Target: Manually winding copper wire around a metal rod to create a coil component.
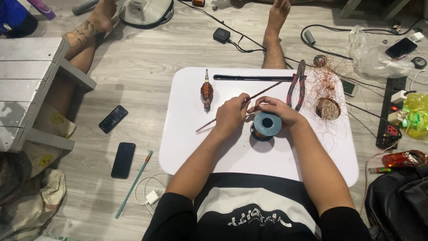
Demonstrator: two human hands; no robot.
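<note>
Rod [249,99] runs lower-L to upper-R. L hand [230,114] pinches it mid-length; R hand [276,110] fingers closed on it, above spool [265,126].

- Even, soft indoor light; the white bench [267,156] is bright, with no hard glare.
- Shadows are weak.
- Sharp picture, edges slightly bent.

Hidden and cut off
Left hand [231,114] covers the rod's [263,93] middle; bag [397,203] and stool [31,85] run off frame; fingertip grip unclear
</note>
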